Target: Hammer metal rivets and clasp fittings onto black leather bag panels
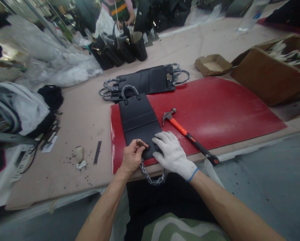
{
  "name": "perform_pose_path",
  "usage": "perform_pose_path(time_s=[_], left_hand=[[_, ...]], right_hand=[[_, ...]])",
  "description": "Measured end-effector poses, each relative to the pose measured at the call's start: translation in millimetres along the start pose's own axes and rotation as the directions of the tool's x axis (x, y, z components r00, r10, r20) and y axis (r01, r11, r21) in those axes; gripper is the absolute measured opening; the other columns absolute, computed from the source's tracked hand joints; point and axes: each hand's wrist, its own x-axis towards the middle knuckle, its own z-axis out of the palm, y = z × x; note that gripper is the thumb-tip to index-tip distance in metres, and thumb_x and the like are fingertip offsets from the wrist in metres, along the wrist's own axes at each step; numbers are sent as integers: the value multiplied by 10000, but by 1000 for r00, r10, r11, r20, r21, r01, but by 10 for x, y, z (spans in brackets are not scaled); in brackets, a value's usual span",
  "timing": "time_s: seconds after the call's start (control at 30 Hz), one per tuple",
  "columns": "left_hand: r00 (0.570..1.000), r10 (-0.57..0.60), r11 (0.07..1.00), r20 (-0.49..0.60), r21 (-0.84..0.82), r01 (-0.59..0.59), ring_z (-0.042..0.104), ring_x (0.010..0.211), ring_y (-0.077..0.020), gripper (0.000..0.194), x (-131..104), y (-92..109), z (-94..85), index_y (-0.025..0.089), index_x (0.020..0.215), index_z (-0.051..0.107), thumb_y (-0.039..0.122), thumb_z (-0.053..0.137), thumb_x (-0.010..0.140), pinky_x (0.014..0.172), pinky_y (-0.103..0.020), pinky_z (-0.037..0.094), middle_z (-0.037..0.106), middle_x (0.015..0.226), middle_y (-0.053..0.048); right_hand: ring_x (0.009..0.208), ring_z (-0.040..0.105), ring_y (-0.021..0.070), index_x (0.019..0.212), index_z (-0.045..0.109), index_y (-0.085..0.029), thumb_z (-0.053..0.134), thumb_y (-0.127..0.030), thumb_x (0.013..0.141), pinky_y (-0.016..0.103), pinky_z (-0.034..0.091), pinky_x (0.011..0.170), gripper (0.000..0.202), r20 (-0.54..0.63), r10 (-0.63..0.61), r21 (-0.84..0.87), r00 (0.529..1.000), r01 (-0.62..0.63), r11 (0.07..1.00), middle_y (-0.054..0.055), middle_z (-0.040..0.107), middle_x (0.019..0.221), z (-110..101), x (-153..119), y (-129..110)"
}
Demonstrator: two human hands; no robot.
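Note:
A black bag panel [139, 117] with two plastic-wrapped handles lies on a red mat [222, 103]. My bare left hand [131, 157] pinches a small rod-like tool [141, 144] over the panel's near part. On the panel's right edge rests my right hand [171, 150] in a white glove, fingers slightly spread and nothing visibly held; what is under its palm is hidden. A claw hammer [183, 130] with an orange and black handle lies to the right of the panel, its head pointing away from me.
Stacked black bag pieces [150, 80] lie behind the mat. Left are a thread spool [79, 155], a dark strip [97, 153] and small dark bits. A cardboard tray [212, 65] and large box [270, 73] stand right. Black bags [124, 50] and a person [122, 13] are beyond.

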Motion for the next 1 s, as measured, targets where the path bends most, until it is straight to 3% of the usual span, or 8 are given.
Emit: perform_pose_path(time_s=[0.2, 0.33, 0.43, 0.53, 0.63, 0.8, 0.9, 1.0], left_hand=[[996, 73, 990, -60, 128, -65, 737, 768, -147, 94, -33, 33, 69, 214, 942, 658, 176, 578, 912, 724, -241, 582, 768, 869, -5], [993, 111, 974, -34, 200, -103, 721, 760, -147, 128, -52, 25, 78, 223, 941, 670, 167, 557, 917, 709, -240, 556, 751, 860, -3], [990, 137, 963, -39, 238, -124, 729, 793, -166, 133, -73, -1, 92, 228, 948, 663, 170, 547, 920, 718, -258, 555, 753, 875, -16], [983, 181, 952, -43, 259, -164, 738, 813, -180, 140, -92, -29, 121, 230, 955, 659, 170, 538, 919, 739, -272, 561, 758, 884, -28], [977, 204, 951, -59, 247, -184, 743, 810, -177, 143, -97, -46, 145, 228, 964, 657, 159, 539, 922, 739, -266, 563, 762, 886, -27], [967, 244, 944, -72, 247, -220, 747, 793, -175, 131, -91, -70, 154, 225, 969, 652, 163, 543, 930, 722, -255, 568, 762, 870, -23], [960, 274, 935, -61, 252, -250, 751, 792, -177, 135, -89, -99, 156, 224, 980, 653, 163, 542, 932, 721, -255, 576, 765, 880, -30], [956, 288, 932, -59, 248, -266, 753, 803, -180, 141, -90, -124, 163, 227, 982, 655, 164, 539, 935, 729, -260, 585, 766, 894, -34]], right_hand=[[1281, 491, 354, 1275, 653, -172, 733, -257, 833, 565, 331, 1191, 457, -27, -18, 29, 999, 19, 999, 124, 589, 1367, 47, -14, 11], [1234, 549, 308, 1259, 643, -170, 651, -278, 902, 479, 444, 1108, 373, -134, 27, 120, 991, -11, 993, 126, 612, 1324, -162, -4, 97], [1199, 559, 343, 1275, 625, -149, 598, -284, 948, 492, 470, 1050, 355, -207, 177, -89, 962, -199, 976, 158, 612, 1319, -460, -24, 254], [1039, 601, 377, 1224, 627, -122, 616, -323, 952, 484, 524, 864, 338, -65, 390, -436, 919, -377, 817, 207, 614, 1212, -679, -101, 389], [943, 630, 364, 1213, 603, -118, 528, -313, 1010, 423, 516, 731, 291, 67, 537, -586, 841, -402, 703, 206, 609, 1084, -723, -195, 432], [870, 676, 308, 1125, 583, -100, 433, -117, 966, 360, 475, 687, 219, 109, 631, -499, 768, -507, 703, 181, 634, 1006, -728, -195, 468], [696, 651, 220, 1025, 556, -146, 415, -162, 988, 296, 450, 604, 147, 131, 639, -404, 758, -548, 733, 65, 617, 784, -893, -114, 394], [537, 545, 163, 965, 512, -204, 335, -363, 1067, 259, 419, 499, 259, 142, 565, 21, 813, -573, 819, -34, 504, 662, -1167, -60, 94]])
